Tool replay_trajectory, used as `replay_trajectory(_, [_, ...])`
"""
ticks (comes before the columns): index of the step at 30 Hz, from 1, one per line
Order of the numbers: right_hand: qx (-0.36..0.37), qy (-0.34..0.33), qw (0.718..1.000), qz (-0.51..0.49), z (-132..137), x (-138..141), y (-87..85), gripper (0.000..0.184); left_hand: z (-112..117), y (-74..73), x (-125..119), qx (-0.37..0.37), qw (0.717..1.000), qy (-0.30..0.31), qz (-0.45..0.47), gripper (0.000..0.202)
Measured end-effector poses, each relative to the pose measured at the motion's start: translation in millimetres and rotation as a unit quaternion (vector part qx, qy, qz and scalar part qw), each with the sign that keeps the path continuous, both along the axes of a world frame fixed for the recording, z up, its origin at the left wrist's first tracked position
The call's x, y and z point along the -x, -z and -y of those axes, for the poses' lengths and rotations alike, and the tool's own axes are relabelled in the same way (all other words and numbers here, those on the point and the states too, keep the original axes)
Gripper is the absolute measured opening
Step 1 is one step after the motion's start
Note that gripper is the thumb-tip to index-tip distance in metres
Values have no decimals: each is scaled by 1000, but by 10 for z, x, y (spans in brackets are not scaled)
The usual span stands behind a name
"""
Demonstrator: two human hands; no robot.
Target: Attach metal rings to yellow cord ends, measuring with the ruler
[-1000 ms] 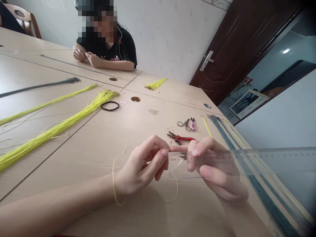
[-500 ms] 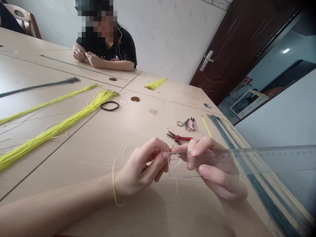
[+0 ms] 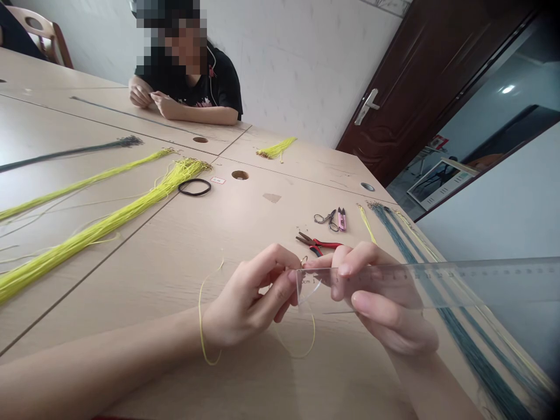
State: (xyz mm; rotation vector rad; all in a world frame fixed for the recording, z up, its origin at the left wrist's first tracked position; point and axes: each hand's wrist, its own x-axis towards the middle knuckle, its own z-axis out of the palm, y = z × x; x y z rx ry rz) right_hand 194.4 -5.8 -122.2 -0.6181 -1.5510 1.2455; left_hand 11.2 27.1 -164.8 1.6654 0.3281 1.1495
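My left hand (image 3: 256, 294) is closed in a pinch on a thin yellow cord (image 3: 202, 315); the cord loops down on both sides of the hand. A small metal clasp (image 3: 303, 261) shows just above the fingertips, by the ruler's zero end. My right hand (image 3: 389, 297) grips a clear plastic ruler (image 3: 472, 283), which runs level to the right edge of view. The ruler's zero corner touches or nearly touches my left thumb and finger. Behind the hands lie red-handled pliers (image 3: 317, 242), partly hidden by my right fingers.
Small scissors (image 3: 327, 220) and pink thread snips (image 3: 342, 219) lie beyond the pliers. Bundles of yellow cord (image 3: 105, 224) spread on the left, blue-grey cords (image 3: 464, 338) on the right. A black elastic band (image 3: 195, 187) lies mid-table. Across the table sits a person in black (image 3: 225, 81).
Almost nothing differs. The ruler's zero end has shifted very slightly to the left, and the clasp stands out a little more above the fingertips.
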Motion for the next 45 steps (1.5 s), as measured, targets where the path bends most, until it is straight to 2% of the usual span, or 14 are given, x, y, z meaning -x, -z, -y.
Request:
replay_trajectory(9, [-11,8,1000,-9,-12,16,3,21,2,-14,-16,39,999,2,0,15])
replay_trajectory(12, [-2,32,999,-4,-36,17,17,19,-46,-51,-38,82,996,-38,7,17])
replay_trajectory(15, [76,61,994,52,-62,1,27,35,-106,-80,-41,118,989,-93,12,21])
replay_trajectory(18, [174,154,959,165,-80,-7,-7,37,-133,-88,-35,138,984,-114,13,22])
replay_trajectory(20, [204,202,926,246,-92,-5,-51,33,-130,-88,-37,143,984,-110,9,21])
replay_trajectory(26, [261,192,843,430,-153,-18,-98,28,-110,-107,-58,146,985,-91,-21,19])
replay_trajectory(29, [251,192,809,496,-176,-43,-34,27,-111,-119,-56,149,984,-88,-32,18])
replay_trajectory(34, [214,199,784,548,-201,-62,65,35,-116,-115,-51,154,984,-80,-35,20])
replay_trajectory(40, [181,244,712,633,-234,-38,51,34,-115,-125,-52,158,984,-74,-42,19])
replay_trajectory(45, [175,247,702,645,-240,-24,61,36,-109,-125,-44,160,984,-68,-43,19])
